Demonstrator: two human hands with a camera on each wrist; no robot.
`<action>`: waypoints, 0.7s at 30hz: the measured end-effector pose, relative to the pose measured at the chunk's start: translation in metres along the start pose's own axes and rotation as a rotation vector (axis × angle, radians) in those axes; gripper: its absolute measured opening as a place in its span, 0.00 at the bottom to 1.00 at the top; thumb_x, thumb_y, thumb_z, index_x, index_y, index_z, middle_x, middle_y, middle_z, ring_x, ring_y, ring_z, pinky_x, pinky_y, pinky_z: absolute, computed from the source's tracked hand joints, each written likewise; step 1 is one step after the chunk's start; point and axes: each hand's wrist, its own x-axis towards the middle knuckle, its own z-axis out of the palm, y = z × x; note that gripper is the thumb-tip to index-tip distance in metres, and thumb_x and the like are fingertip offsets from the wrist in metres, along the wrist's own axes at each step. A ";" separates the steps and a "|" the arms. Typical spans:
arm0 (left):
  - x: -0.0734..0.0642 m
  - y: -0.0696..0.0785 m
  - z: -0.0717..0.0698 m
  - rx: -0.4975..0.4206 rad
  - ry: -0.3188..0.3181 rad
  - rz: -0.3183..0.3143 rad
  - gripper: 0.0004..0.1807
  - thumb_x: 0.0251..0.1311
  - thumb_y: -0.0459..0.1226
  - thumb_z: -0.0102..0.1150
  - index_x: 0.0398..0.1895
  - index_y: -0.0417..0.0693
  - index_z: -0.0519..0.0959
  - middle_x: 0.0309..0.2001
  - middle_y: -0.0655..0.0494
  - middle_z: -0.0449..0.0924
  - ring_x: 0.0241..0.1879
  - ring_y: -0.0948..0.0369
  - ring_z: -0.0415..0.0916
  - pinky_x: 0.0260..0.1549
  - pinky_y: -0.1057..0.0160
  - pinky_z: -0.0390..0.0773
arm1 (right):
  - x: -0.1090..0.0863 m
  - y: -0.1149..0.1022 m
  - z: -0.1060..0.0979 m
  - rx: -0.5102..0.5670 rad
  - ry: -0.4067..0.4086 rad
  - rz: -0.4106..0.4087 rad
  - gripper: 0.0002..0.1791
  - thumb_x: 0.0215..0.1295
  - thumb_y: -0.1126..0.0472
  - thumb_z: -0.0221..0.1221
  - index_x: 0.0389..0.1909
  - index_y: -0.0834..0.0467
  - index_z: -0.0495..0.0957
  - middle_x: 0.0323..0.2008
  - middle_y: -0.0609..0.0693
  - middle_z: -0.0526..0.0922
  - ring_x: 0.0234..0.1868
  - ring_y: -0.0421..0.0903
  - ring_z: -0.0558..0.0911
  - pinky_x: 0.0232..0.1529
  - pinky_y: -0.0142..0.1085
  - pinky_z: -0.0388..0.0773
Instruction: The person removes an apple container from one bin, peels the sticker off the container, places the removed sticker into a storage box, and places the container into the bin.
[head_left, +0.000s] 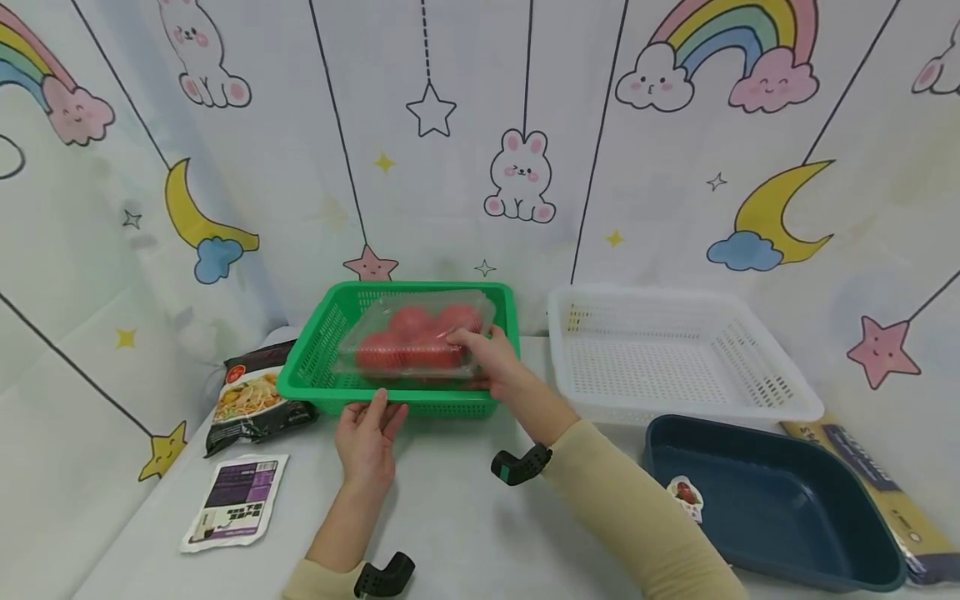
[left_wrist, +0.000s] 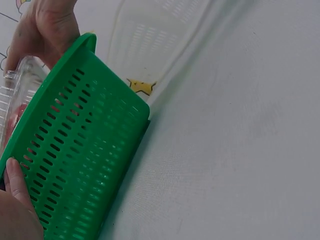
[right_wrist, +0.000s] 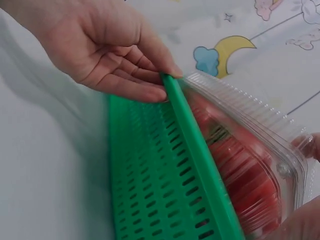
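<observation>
A clear plastic box (head_left: 420,348) of red tomatoes (head_left: 409,322) sits tilted in the green perforated basket (head_left: 450,403). My right hand (head_left: 498,363) grips the box at its right end, thumb on top; its lower fingers are partly hidden. My left hand (head_left: 366,446) pinches the basket's front rim, thumb over the edge and fingers beneath, as the right wrist view shows with the left hand (right_wrist: 117,55) up close. In the left wrist view the right hand (left_wrist: 50,25) is beyond the basket's far corner, beside the box.
Left of the basket lie a black noodle packet (head_left: 251,400) and a white-and-purple pouch (head_left: 236,502). To the right stand a white perforated basket (head_left: 645,358) and a dark blue bin (head_left: 780,508) with a sticker. A yellow-and-navy packet (head_left: 885,492) lies partly behind the bin. A patterned curtain hangs behind.
</observation>
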 end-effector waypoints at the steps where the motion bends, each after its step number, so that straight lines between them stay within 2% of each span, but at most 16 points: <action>1: 0.000 0.001 0.000 -0.004 0.000 0.000 0.10 0.70 0.30 0.60 0.41 0.37 0.67 0.32 0.50 0.77 0.30 0.60 0.85 0.39 0.59 0.86 | 0.001 0.001 0.002 -0.007 0.007 0.002 0.51 0.61 0.50 0.65 0.79 0.54 0.48 0.66 0.62 0.65 0.57 0.63 0.74 0.51 0.55 0.81; 6: 0.001 0.001 -0.001 -0.011 -0.011 -0.011 0.11 0.69 0.31 0.60 0.40 0.38 0.67 0.33 0.50 0.77 0.31 0.59 0.85 0.40 0.59 0.86 | 0.006 0.004 0.006 -0.011 0.034 0.014 0.53 0.60 0.51 0.67 0.80 0.54 0.46 0.66 0.62 0.65 0.57 0.61 0.75 0.51 0.53 0.81; 14: -0.001 0.001 -0.001 -0.018 -0.023 -0.017 0.12 0.69 0.32 0.61 0.39 0.38 0.66 0.34 0.50 0.77 0.31 0.59 0.84 0.42 0.58 0.85 | 0.007 0.004 0.007 -0.031 0.034 0.011 0.50 0.61 0.51 0.68 0.77 0.57 0.50 0.65 0.60 0.67 0.59 0.59 0.71 0.53 0.54 0.79; 21: -0.002 0.002 -0.001 -0.020 -0.019 -0.039 0.13 0.69 0.33 0.61 0.40 0.38 0.65 0.34 0.51 0.77 0.31 0.59 0.84 0.42 0.59 0.85 | 0.008 0.002 0.005 0.024 0.003 0.035 0.45 0.65 0.50 0.67 0.73 0.65 0.54 0.66 0.62 0.65 0.62 0.61 0.72 0.58 0.58 0.76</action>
